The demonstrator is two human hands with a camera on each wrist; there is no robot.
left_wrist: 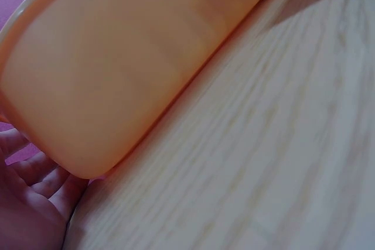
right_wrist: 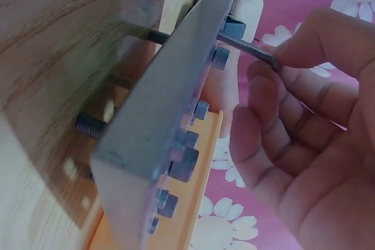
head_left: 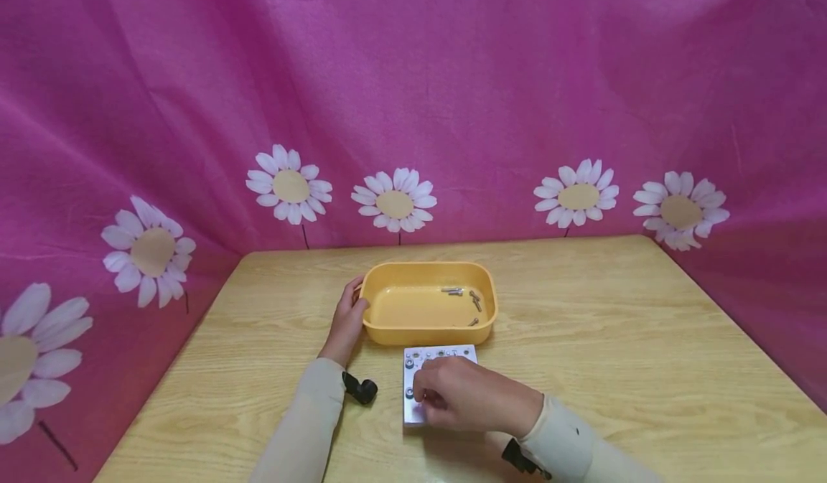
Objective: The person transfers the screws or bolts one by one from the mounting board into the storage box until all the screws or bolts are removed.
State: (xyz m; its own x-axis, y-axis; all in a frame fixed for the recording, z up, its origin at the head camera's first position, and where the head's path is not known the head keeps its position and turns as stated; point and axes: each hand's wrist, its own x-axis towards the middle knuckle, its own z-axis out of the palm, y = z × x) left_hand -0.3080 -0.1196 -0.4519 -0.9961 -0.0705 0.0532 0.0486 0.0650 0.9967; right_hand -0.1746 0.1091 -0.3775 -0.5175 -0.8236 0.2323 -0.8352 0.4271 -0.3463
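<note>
My left hand (head_left: 349, 314) grips the left end of a yellow plastic tub (head_left: 429, 336), thumb at the rim and fingers along the outer wall. In the left wrist view, fingers (left_wrist: 44, 174) lie against the tub's corner. Over a silvery metal plate (head_left: 413, 415), my right hand (head_left: 461, 395) pinches a slim metal screw (right_wrist: 249, 49) between thumb and fingertips. Its shank slants down to the plate's face; whether it sits in a hole is hard to tell. Socket-head bolts (right_wrist: 184, 164) of different sizes stand in the plate, and threaded ends (right_wrist: 91, 126) protrude underneath.
Several loose screws (head_left: 475, 301) lie in the right part of the tub. Tub and plate stand close together on a wood-grain table (head_left: 601, 325). A pink curtain with white flowers (head_left: 491, 95) hangs behind and along both sides.
</note>
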